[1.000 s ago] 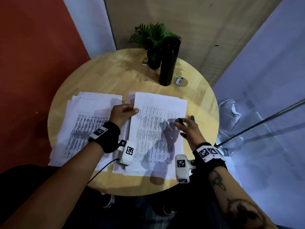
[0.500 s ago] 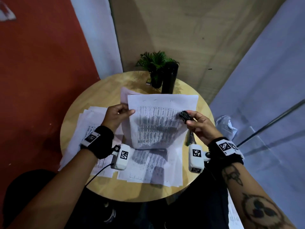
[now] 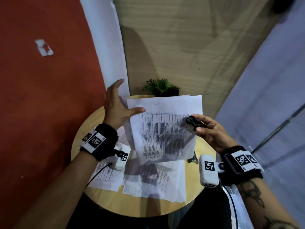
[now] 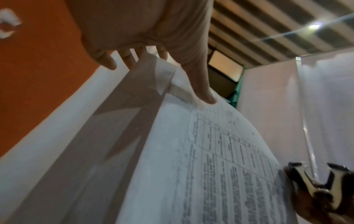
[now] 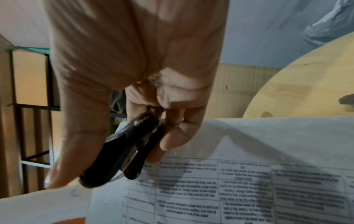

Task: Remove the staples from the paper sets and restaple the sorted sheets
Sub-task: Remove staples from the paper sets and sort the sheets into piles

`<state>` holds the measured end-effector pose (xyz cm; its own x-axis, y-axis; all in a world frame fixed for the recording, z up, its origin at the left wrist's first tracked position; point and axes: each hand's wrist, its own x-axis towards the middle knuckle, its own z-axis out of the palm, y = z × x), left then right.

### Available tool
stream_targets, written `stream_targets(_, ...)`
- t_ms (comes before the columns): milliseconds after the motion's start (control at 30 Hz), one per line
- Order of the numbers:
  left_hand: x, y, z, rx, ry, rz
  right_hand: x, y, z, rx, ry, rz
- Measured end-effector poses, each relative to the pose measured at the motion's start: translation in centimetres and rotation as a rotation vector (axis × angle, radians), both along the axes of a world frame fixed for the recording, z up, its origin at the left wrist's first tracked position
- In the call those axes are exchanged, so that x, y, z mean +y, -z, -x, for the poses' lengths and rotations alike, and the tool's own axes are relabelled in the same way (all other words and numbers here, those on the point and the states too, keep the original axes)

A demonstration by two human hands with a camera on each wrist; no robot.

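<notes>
I hold a printed paper set (image 3: 165, 129) upright in the air above the round wooden table (image 3: 115, 204). My left hand (image 3: 123, 106) pinches its upper left corner, thumb (image 4: 203, 94) on the front, fingers spread straight behind. My right hand (image 3: 206, 128) grips a black staple remover (image 3: 191, 120) at the set's right edge, thumb on one side and curled fingers on the other. In the right wrist view the staple remover (image 5: 130, 151) lies just over the paper set (image 5: 249, 181). Its metal claws (image 4: 316, 181) show in the left wrist view. No staple is visible.
More printed sheets (image 3: 156, 179) lie on the table under the raised set, with another pile (image 3: 107, 176) to the left. A small dark object (image 3: 193, 160) sits at the table's right edge. A potted plant (image 3: 160, 88) stands at the back. A red wall runs along the left.
The paper set has come up off the table and now stands upright. My left hand's fingers have spread out behind it. My right hand rose along with the staple remover.
</notes>
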<state>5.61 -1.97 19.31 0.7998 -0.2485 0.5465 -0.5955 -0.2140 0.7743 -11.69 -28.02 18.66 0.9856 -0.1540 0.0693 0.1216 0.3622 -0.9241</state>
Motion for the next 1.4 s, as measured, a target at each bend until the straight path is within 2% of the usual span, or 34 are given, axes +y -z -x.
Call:
stream_targets(67,-0.1,-1.9,0.0,-0.046,0.046,-0.131,0.0,-0.9,0.3,-0.019,0.010,0.011)
stream_targets(167,-0.4,-4.6,0.4,-0.003,0.144,-0.266,-0.2,-2.0,0.8,-0.055,0.044,0.010)
stream_targets(300,-0.6,-7.0,2.2,0.087,0.322,-0.146,0.0,-3.0,1.2,-0.083,0.097,0.009)
stream_targets(400,-0.7,-7.2,2.1,0.090,0.341,-0.091,0.8,-3.8,1.2,-0.094,0.156,0.022)
stream_targets(533,-1.1,-7.6,1.8,0.080,0.314,-0.095,2.1,-4.8,0.7,-0.141,0.426,0.024)
stream_targets(633,-1.2,-8.3,2.5,0.062,0.293,-0.095,2.9,-5.5,0.1,-0.234,0.636,0.152)
stream_targets(733,-1.2,-8.8,3.1,0.044,0.289,-0.091,4.8,-6.4,-0.4,-0.293,0.622,0.369)
stream_targets(800,-1.2,-8.9,3.2,0.041,0.295,-0.086,6.2,-7.1,-0.8,-0.362,0.602,0.621)
stream_targets(900,-1.4,-8.9,3.4,0.066,0.317,-0.078,8.1,-8.6,-1.1,-0.492,0.648,1.126)
stream_targets(967,-1.4,-9.1,3.6,0.077,0.348,-0.078,9.3,-9.4,-1.3,-0.527,0.646,1.279)
stream_targets(1267,-1.1,-10.3,4.8,0.127,0.412,-0.072,10.0,-9.7,-2.3,-0.730,0.513,1.339)
stream_targets(1400,-0.9,-10.6,5.0,0.160,0.423,-0.086,9.9,-9.9,-2.2,-0.762,0.490,1.360)
